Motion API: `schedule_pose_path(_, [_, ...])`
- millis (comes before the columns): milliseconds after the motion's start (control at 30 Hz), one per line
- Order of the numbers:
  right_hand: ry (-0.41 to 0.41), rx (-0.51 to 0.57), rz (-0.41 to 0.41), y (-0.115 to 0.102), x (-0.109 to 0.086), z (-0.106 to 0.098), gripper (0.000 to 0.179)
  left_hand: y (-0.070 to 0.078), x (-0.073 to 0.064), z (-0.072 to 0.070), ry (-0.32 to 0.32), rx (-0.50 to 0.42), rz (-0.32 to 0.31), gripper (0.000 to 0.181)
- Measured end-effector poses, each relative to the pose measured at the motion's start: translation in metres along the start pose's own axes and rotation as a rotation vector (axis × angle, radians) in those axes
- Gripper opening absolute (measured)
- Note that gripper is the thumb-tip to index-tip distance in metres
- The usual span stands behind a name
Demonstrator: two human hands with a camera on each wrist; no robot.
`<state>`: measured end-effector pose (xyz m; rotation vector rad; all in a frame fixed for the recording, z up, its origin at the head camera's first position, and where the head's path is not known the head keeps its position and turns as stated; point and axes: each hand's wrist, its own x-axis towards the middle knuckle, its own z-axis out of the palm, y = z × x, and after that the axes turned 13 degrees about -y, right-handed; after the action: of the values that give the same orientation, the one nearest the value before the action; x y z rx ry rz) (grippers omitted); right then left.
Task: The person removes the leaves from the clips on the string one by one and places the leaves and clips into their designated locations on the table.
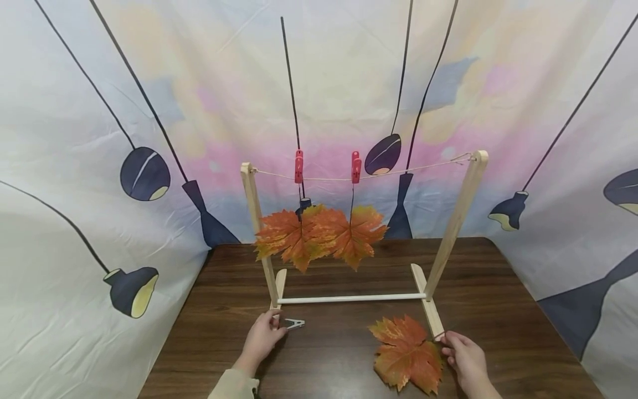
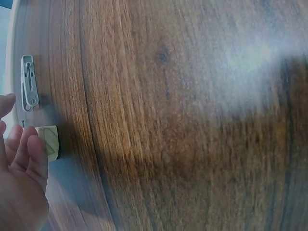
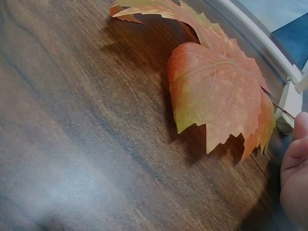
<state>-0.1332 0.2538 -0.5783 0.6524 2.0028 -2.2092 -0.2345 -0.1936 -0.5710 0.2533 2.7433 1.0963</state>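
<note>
My right hand [image 1: 466, 360] pinches the thin stem of an orange-red maple leaf [image 1: 407, 354] at the front right. In the right wrist view the leaf [image 3: 216, 91] arches above the wood, its edges curled. On the other side, my left hand [image 1: 262, 337] is beside a grey clothespin [image 1: 295, 323] lying on the table. The left wrist view shows a gap between thumb and fingers, with the clothespin [image 2: 29, 83] just past them. Two more maple leaves [image 1: 289, 235] hang overlapping from a string [image 1: 329, 179], held by a red clothespin [image 1: 298, 166] and a second red clothespin [image 1: 356, 167].
A wooden frame with a left post [image 1: 256, 216], a right post [image 1: 456, 227] and a white crossbar [image 1: 349, 298] stands on the brown table [image 1: 319, 366]. Its feet reach toward both hands. Behind hangs a cloth backdrop [image 1: 329, 72] printed with dark lamps.
</note>
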Motion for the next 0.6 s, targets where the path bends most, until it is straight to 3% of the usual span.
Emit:
schedule_pose_path(167, [-0.013, 0.001, -0.014, -0.005, -0.001, -0.001, 0.051, 0.000, -0.002, -0.003, 0.011, -0.017, 0.014, 0.047])
schedule_pose_path(600, [0.001, -0.054, -0.037, -0.017, 0.003, -0.002, 0.053, 0.002, -0.001, -0.014, 0.022, -0.022, -0.021, 0.048])
